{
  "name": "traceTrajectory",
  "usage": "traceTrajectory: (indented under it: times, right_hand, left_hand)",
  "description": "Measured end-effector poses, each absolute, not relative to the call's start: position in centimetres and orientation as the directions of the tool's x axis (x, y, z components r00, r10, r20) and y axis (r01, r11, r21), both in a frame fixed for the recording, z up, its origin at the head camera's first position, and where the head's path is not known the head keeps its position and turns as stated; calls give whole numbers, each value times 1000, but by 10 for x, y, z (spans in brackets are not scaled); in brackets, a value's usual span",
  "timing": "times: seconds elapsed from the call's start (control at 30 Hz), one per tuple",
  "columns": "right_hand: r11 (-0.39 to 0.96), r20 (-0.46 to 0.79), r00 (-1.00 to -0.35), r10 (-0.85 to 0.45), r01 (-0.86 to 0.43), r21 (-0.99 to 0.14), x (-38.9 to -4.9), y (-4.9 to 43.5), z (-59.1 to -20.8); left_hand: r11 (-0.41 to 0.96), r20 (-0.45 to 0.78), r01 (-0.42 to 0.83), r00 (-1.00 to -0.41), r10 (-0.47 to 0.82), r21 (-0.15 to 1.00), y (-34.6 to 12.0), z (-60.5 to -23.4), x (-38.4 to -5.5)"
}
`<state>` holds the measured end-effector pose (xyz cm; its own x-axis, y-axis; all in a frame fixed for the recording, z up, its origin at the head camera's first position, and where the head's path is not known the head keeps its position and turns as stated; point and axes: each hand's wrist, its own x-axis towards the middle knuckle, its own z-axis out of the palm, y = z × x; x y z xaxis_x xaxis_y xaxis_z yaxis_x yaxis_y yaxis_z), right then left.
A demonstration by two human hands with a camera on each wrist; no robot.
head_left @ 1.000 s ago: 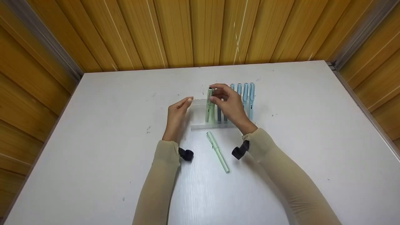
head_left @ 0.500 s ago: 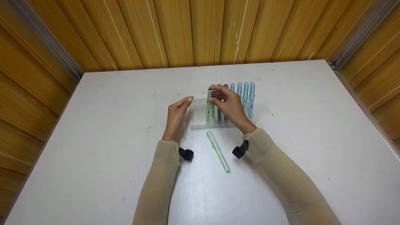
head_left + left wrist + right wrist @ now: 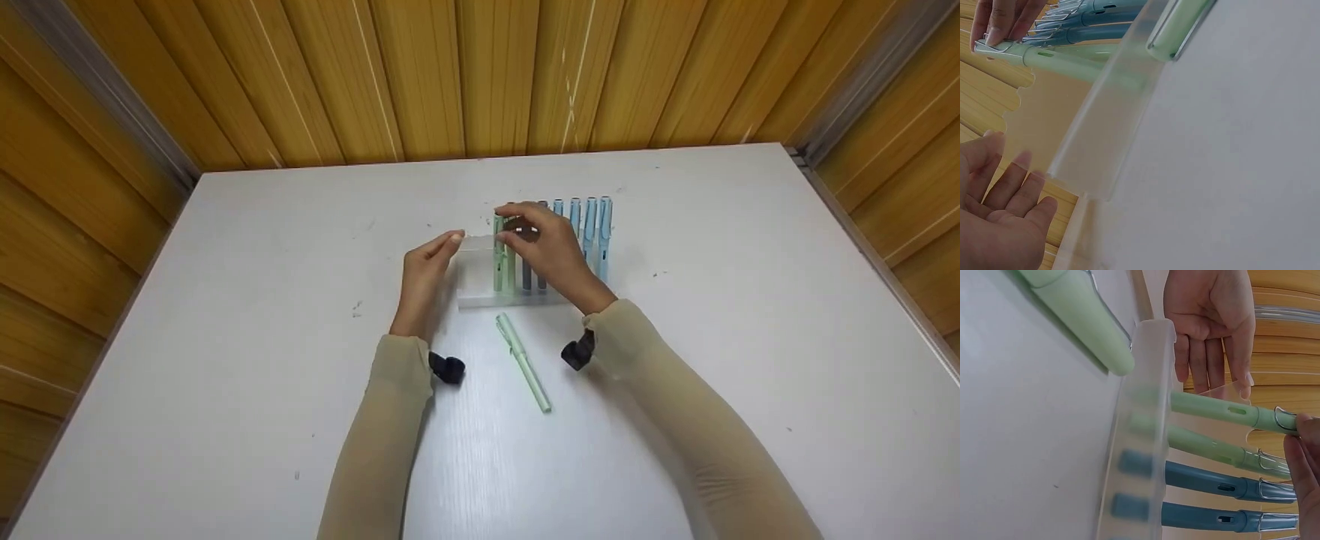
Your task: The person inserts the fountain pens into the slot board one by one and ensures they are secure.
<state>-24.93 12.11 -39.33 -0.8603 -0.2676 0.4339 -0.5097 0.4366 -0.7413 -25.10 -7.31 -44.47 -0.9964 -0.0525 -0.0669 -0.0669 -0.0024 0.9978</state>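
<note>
My right hand [image 3: 555, 244] pinches a light green pen [image 3: 498, 264] at its capped top. That pen stands upright at the left end of the row in a clear, frosted pen stand [image 3: 475, 274]. In the right wrist view, its lower end is inside the stand's frosted base [image 3: 1154, 343]. My left hand [image 3: 422, 285] pinches the stand's upper left corner between thumb and fingers. Right beside the held pen is another green pen [image 3: 1202, 441], followed by dark blue pens [image 3: 1202, 517]. A loose light green pen [image 3: 523, 364] lies on the table in front of the stand.
Several light blue pens [image 3: 604, 225] stand at the right end of the stand, partly behind my right hand. The white table [image 3: 262, 300] meets a yellow wood-panelled wall [image 3: 420, 82] at the back. Black wrist cameras [image 3: 448, 370] hang below both wrists.
My right hand has shifted slightly left, and the green pen in it has gone from a slight tilt to nearly upright. The left hand and the loose pen stay put.
</note>
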Motion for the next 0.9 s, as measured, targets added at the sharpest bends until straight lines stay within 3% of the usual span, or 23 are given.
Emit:
traceTrajectory:
  times: [0.27, 0.7, 0.9]
  right_hand:
    - [528, 517, -783, -346, -618, -582, -253, 122, -390]
    - [608, 520, -759, -391, -637, -474, -262, 122, -390]
    - [640, 491, -790, -368, -598, -482, -266, 120, -392]
  left_hand:
    - [-2, -60, -60, -997, -48, 998, -74, -446, -253]
    - [28, -51, -53, -996, -75, 998, -73, -447, -255]
    - [37, -47, -50, -995, -85, 998, -72, -447, -256]
